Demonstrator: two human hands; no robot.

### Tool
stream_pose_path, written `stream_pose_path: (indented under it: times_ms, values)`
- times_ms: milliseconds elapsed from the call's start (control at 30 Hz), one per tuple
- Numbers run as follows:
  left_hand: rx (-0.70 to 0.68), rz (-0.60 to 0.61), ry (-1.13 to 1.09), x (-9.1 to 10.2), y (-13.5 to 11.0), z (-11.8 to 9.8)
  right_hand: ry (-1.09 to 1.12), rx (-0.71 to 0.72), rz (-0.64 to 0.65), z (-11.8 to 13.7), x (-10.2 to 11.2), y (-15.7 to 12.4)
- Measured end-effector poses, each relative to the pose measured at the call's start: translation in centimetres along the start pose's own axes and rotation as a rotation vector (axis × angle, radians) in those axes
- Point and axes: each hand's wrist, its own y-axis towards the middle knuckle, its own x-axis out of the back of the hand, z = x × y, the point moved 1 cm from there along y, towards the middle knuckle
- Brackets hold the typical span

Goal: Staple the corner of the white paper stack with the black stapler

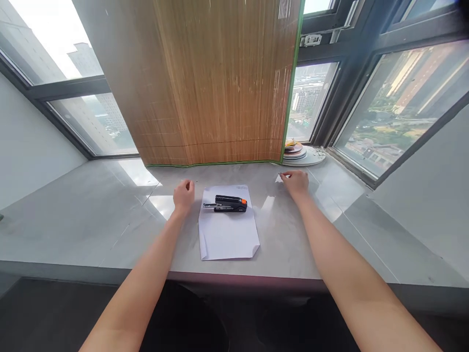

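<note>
A black stapler (230,204) with an orange button lies on its side across white paper sheets (229,237), its metal arm pointing left. Two corners at the near edge of the paper curl up. To the left of the sheets, my left hand (183,195) is closed in a loose fist over the ledge, and nothing shows in it. My right hand (296,184) is out to the right of the paper, near the stacked plates. Its fingers are pinched together, and a tiny dark bit at their tips is too small to name.
Stacked plates (295,154) stand on a white platter (315,155) in the back right corner. A bamboo blind (220,88) hangs to the back of the pale stone ledge (91,215). Windows with dark frames flank it. The ledge's front edge lies close to me.
</note>
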Motion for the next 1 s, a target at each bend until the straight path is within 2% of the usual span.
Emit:
stream_pose_path:
  times_ms: [100, 200, 333, 400, 467, 600, 700, 767, 867, 933, 1000]
  values:
    - [0.078, -0.072, 0.303, -0.2, 4.4, 2.6, 0.059, 0.031, -0.099, 0.4, -0.3, -0.1]
    - [0.115, -0.006, 0.414, -0.8, 6.4, 4.8, 0.094, 0.072, -0.111, 0.7, -0.9, -0.3]
    - [-0.032, 0.128, 0.349, -1.7, 6.9, 6.1, 0.026, 0.061, 0.019, 0.5, -1.8, -0.3]
    - [-0.070, 0.128, 0.292, -1.9, 6.9, 6.3, -0.001, 0.061, 0.094, 0.2, -2.1, -0.2]
    - [-0.056, 0.094, 0.232, -1.8, 7.0, 6.4, -0.012, 0.062, 0.117, 0.0, -2.1, -0.1]
    - [-0.019, 0.033, 0.210, -1.4, 6.9, 5.8, 0.029, 0.073, 0.020, 0.7, -1.4, -0.3]
    - [-0.029, -0.008, 0.187, -1.5, 6.4, 4.5, 0.132, 0.182, -0.064, 3.6, -0.9, -2.0]
    - [-0.037, -0.033, 0.050, -1.9, 5.7, 3.4, 0.266, 0.322, 0.010, 6.5, -0.9, -4.0]
    - [-0.004, -0.037, -0.295, -2.8, 4.4, 1.8, 0.485, 0.566, 0.225, 10.6, -1.3, -7.4]
    - [0.047, 0.010, -0.549, -3.6, 3.4, 0.8, 0.543, 0.705, 0.397, 12.2, -1.5, -9.1]
    - [0.096, 0.105, -0.746, -4.4, 2.5, 0.0, 0.551, 0.780, 0.548, 12.9, -1.6, -9.9]
